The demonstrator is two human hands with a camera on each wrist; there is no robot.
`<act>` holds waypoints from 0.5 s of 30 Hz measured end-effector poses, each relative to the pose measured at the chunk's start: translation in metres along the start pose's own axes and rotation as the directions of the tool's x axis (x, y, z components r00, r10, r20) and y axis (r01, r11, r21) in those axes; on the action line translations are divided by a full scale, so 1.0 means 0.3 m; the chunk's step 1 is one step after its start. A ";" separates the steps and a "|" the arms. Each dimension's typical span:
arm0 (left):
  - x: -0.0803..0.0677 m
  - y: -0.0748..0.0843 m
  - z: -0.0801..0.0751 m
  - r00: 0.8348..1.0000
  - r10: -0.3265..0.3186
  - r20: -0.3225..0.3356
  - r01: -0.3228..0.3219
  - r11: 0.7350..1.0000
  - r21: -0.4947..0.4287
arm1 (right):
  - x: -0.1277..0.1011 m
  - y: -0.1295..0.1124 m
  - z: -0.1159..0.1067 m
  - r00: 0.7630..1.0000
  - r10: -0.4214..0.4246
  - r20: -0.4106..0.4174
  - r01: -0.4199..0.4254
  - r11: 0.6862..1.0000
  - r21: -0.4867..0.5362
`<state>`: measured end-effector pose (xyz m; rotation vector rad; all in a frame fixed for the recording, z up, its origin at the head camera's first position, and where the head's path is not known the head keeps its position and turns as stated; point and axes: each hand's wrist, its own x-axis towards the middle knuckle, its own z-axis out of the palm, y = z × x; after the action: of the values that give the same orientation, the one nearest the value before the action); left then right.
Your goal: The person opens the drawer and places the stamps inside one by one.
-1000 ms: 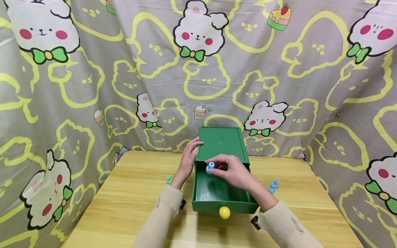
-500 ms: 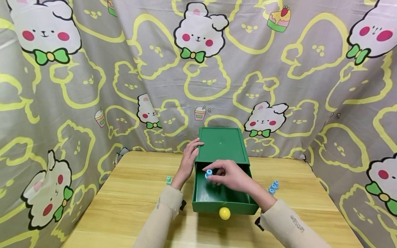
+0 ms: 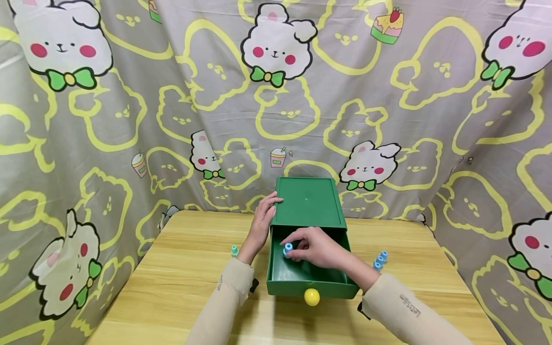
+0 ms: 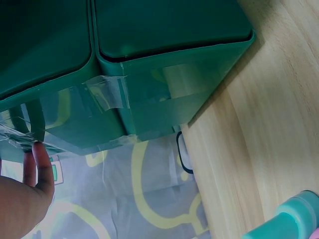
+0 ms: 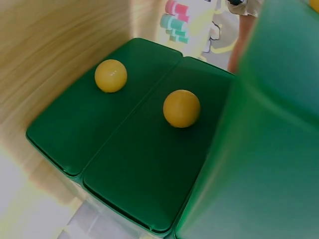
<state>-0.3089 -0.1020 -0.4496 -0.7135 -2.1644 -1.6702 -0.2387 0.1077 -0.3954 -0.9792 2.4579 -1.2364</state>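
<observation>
Head view: right hand [image 3: 321, 249] pinches an upright blue peg [image 3: 287, 248]; left hand [image 3: 263, 218] flat against green box [image 3: 308, 201].

Dark green plastic drawer box [image 3: 307, 201], glossy, with a drawer [image 3: 308, 282] of the same green and a round yellow knob [image 3: 312, 297]. Two yellow knobs [image 5: 181, 108] on green fronts in the right wrist view. Small light-blue spool-shaped plastic piece [image 3: 287, 248]. Teal spool-shaped piece [image 3: 234, 249] and a little cluster of blue pieces [image 3: 380, 258] on the pale, yellow-brown wood-grain worktop [image 3: 181, 278]. Beige sleeves [image 3: 226, 297] with small dark lettering. Grey cloth backdrop [image 3: 129, 120], patterned with yellow bunny outlines, white bunnies with pink cheeks and green bows, pastel drinks and cake.
</observation>
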 end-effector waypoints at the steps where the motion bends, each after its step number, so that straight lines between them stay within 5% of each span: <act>1: 0.003 -0.019 0.004 1.000 0.005 -0.007 -0.005 1.000 0.007 | 0.001 0.002 0.001 1.000 0.012 -0.002 -0.012 1.000 -0.008; 5: 0.007 -0.060 0.008 1.000 0.000 -0.015 0.000 1.000 0.026 | 0.007 0.009 0.002 0.999 0.048 -0.017 -0.049 0.998 -0.027; 15: 0.009 -0.061 0.009 1.000 0.002 -0.023 -0.001 1.000 0.017 | 0.021 0.013 0.002 0.995 0.101 -0.015 -0.102 0.994 -0.027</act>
<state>-0.3212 -0.1026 -0.4636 -0.6876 -2.1592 -1.6486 -0.2449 0.1049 -0.3982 -0.8433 2.5077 -1.1837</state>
